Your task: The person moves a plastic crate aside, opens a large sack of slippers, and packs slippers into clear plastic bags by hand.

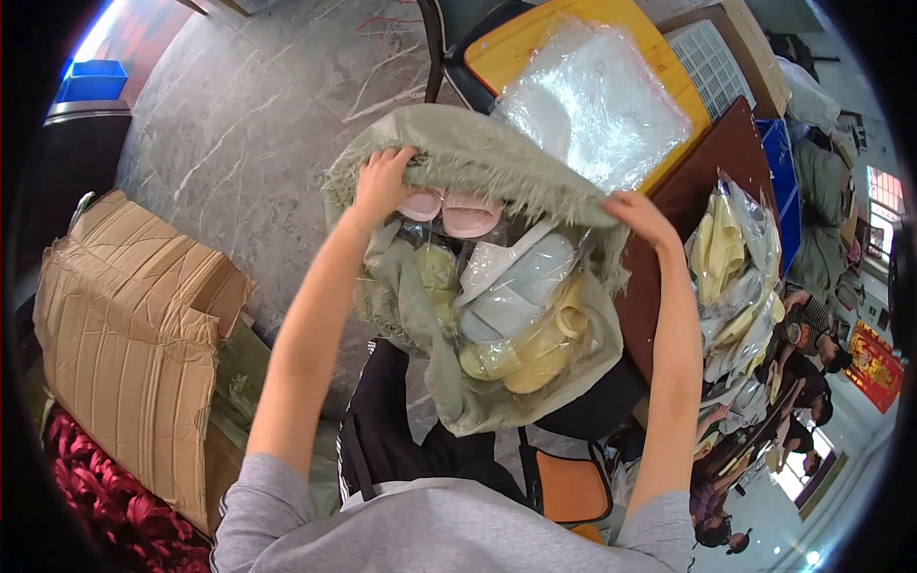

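Observation:
In front of me stands a grey-green woven sack (458,411) with a frayed mouth, its top spread wide. My left hand (384,181) is closed on the far left part of the rim. At the far right, my right hand (642,218) pinches the frayed edge. Inside lie slippers in clear plastic bags: pink slippers (471,216) at the far side, white slippers (521,286) in the middle, and yellow slippers (540,358) nearest me. Another yellow slipper (437,270) sits along the left side. The sack's lower contents are hidden.
Clear plastic bags (592,105) lie on a yellow board (621,24) at the far right. Bagged yellow slippers (721,248) are heaped on a brown table (669,306). Flattened cardboard (134,344) is at left, an orange-seated stool (571,485) near me. Several people sit farther right.

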A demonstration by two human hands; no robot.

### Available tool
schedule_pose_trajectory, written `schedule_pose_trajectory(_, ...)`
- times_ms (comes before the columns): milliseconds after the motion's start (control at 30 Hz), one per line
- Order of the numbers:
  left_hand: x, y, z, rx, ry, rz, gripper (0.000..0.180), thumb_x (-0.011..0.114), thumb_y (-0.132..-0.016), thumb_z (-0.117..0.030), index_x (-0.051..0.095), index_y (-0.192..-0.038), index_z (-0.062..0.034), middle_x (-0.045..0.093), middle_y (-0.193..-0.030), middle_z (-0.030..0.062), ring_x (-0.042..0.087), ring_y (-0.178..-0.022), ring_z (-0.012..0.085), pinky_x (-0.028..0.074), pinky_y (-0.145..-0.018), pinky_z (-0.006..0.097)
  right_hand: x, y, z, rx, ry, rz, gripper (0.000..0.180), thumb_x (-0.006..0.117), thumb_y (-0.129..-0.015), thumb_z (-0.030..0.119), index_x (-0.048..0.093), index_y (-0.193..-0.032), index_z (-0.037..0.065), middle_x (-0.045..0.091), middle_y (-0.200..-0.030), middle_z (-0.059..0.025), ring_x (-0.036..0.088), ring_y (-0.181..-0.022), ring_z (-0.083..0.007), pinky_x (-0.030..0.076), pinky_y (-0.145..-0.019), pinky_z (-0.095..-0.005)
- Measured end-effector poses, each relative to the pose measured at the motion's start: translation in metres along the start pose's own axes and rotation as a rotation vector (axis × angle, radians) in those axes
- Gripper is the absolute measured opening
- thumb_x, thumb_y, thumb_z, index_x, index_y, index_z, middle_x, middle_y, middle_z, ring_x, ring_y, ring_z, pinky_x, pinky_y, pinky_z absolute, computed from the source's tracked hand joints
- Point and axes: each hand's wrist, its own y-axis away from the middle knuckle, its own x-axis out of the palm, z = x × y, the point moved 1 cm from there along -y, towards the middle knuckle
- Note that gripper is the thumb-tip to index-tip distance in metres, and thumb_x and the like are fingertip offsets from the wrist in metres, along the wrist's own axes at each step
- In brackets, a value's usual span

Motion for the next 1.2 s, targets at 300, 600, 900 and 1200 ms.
schedule_pose_trajectory(300,-0.077,0.002,0.082,-0.592,1.177,0.477,0.029,0.057,-0.087,-0.023,0.061,-0.106,-0.0008,0.065,-0.101,0.0055,0.060,-0.089,0.0157,0.047,-0.079,0.028,0.048,-0.083,0.003,-0.140,0.137,-0.434,0.030,0.061,-0.078,0.024,0.063,-0.097,0.001,0.063,-0.096,-0.0158,0.060,-0.085,-0.0278,0.046,-0.077,-0.0356)
schedule_pose_trajectory(600,0.027,0.049,0.151,-0.737,0.318,0.386,0.057,0.050,-0.087,-0.047,0.056,-0.113,0.0034,0.058,-0.114,0.0239,0.052,-0.112,0.0352,0.043,-0.089,0.042,0.152,-0.054,0.050,-0.509,0.141,-0.664,0.026,0.065,-0.075,0.011,0.051,-0.095,0.003,0.048,-0.102,-0.0153,0.050,-0.092,-0.0343,0.043,-0.080,-0.0397)
schedule_pose_trajectory(900,-0.058,0.131,0.056,-0.263,0.182,-0.240,0.049,0.061,-0.082,-0.021,0.045,-0.127,-0.0113,0.042,-0.126,0.0202,0.041,-0.117,0.0366,0.036,-0.097,0.045,0.112,0.016,0.024,-0.134,0.549,-0.746,0.037,0.067,-0.074,0.018,0.059,-0.110,0.013,0.043,-0.128,-0.0190,0.042,-0.116,-0.0383,0.037,-0.094,-0.0448)
schedule_pose_trajectory(1200,0.018,0.154,0.046,-0.160,0.361,0.031,0.095,0.046,-0.056,0.022,0.030,-0.140,-0.0181,0.013,-0.147,0.0211,0.023,-0.134,0.0379,0.035,-0.103,0.037,0.080,0.003,-0.073,0.182,-0.710,-0.262,0.029,0.053,-0.086,0.009,0.056,-0.112,-0.003,0.063,-0.105,-0.0098,0.062,-0.089,-0.0201,0.049,-0.079,-0.0297)
